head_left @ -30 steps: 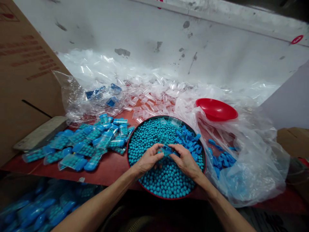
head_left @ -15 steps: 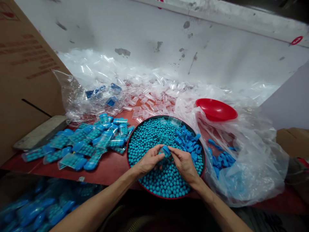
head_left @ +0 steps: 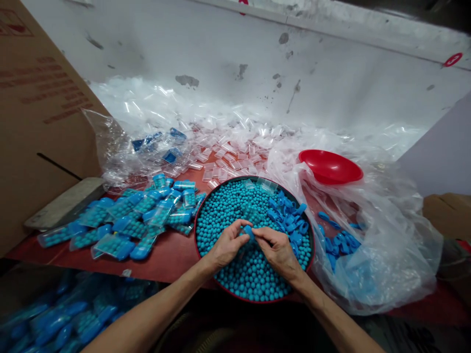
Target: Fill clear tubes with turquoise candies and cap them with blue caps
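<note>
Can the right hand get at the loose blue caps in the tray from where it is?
Probably yes: the blue caps lie uncovered just beyond the right hand, though its fingers now pinch a cap with the left hand.

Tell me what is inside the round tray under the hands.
The round tray holds turquoise balls, loose blue caps at its right, and two clear cases at the far edge. Its floor is covered.

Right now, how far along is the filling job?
Done: a pile of filled tubes lies left of the bowl, with more below the table edge. In hand: left hand and right hand meet over the bowl on one blue cap. Left: many empty tubes behind the bowl, loose caps, and a bowl full of beads.
</note>
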Motion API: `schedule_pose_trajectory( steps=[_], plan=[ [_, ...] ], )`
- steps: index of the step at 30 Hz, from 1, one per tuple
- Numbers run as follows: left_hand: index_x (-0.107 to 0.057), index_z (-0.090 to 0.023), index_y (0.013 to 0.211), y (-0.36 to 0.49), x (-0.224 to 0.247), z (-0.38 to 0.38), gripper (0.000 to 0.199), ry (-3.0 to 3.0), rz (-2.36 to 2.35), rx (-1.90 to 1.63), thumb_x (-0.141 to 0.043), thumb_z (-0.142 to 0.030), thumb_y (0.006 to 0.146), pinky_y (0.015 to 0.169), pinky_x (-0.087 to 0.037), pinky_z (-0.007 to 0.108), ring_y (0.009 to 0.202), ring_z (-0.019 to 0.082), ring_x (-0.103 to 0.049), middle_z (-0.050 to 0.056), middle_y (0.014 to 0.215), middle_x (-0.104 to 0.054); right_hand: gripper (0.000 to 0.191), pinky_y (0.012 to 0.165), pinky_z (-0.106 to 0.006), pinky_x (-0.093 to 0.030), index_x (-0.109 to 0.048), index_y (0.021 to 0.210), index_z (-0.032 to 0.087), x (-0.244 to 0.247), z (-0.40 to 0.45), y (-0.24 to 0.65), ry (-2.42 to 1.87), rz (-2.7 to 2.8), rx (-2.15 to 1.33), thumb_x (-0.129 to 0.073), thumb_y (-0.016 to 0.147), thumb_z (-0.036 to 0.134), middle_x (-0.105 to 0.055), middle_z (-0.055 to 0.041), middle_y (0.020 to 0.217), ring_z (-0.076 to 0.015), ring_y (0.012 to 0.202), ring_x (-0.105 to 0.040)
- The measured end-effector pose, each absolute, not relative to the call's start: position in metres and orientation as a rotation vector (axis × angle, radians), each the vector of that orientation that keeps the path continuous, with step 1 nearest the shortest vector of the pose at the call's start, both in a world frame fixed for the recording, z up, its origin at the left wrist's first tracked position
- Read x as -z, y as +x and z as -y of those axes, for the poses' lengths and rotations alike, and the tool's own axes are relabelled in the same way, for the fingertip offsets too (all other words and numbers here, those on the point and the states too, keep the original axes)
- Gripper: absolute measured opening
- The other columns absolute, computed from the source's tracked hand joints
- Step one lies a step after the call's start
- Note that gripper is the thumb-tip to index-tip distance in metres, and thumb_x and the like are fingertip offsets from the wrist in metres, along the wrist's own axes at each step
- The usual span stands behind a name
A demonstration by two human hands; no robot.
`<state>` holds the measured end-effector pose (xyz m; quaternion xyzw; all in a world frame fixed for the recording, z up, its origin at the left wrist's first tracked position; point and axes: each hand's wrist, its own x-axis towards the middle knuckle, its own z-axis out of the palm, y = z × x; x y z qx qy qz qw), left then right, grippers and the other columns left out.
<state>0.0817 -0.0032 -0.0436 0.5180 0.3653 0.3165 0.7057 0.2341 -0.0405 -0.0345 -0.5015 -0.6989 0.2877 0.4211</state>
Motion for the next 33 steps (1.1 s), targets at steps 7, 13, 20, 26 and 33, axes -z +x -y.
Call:
schedule_pose_trajectory(
  steps=[7, 13, 20, 26, 33],
  plan=[
    [-0.038, -0.019, 0.103, 0.081, 0.043, 0.001, 0.033, 1.168, -0.742, -0.625, -0.049, -0.032, 0.076, 0.033, -0.030, 0.014, 0.040, 0.006, -0.048, -0.006, 0.061, -0.046, 0.029, 0.072, -0.031, -0.050, -0.055, 0.100, 0.019, 0.031, 0.037, 0.247, -1.304, 1.487, -1.081, -0.056, 0.071, 0.019, -0.058, -0.0044, 0.095, -0.0160, 0.085, -0.057],
    [-0.035, -0.020, 0.108, 0.082, 0.040, 0.002, 0.037, 1.181, -0.753, -0.611, -0.050, -0.033, 0.076, 0.039, -0.033, 0.015, 0.045, 0.005, -0.047, -0.004, 0.070, -0.050, 0.036, 0.066, -0.033, -0.052, -0.050, 0.106, 0.016, 0.034, 0.031, 0.243, -1.396, 1.239, -1.053, -0.056, 0.073, 0.028, -0.061, -0.0044, 0.085, -0.0170, 0.074, -0.060],
    [-0.033, -0.021, 0.121, 0.088, 0.029, 0.009, 0.049, 1.169, -0.809, -0.736, -0.050, -0.029, 0.076, 0.047, -0.035, 0.019, 0.052, 0.008, -0.045, -0.002, 0.074, -0.051, 0.089, 0.094, -0.046, -0.034, -0.017, 0.134, 0.013, 0.034, 0.046, 0.234, -1.370, 2.097, -0.631, -0.065, 0.064, 0.040, -0.029, -0.0185, 0.134, -0.0294, 0.122, -0.029],
    [-0.047, -0.018, 0.102, 0.088, 0.025, 0.013, 0.031, 1.171, -0.806, -0.766, -0.054, -0.025, 0.072, 0.056, -0.035, 0.019, 0.058, 0.008, -0.043, -0.003, 0.072, -0.049, 0.077, 0.070, -0.040, -0.049, -0.023, 0.128, 0.011, 0.037, 0.050, 0.221, -1.505, 2.081, -0.429, -0.061, 0.066, 0.038, -0.049, -0.0157, 0.107, -0.0261, 0.089, -0.055],
    [-0.048, -0.017, 0.089, 0.095, 0.023, 0.015, 0.021, 1.130, -0.892, -0.783, -0.054, -0.027, 0.071, 0.053, -0.030, 0.018, 0.054, 0.007, -0.035, -0.005, 0.060, -0.041, 0.064, 0.056, -0.034, -0.050, -0.034, 0.117, 0.009, 0.034, 0.047, 0.217, -1.474, 2.112, -0.186, -0.055, 0.064, 0.038, -0.052, -0.0118, 0.089, -0.0230, 0.072, -0.057]
  ],
)
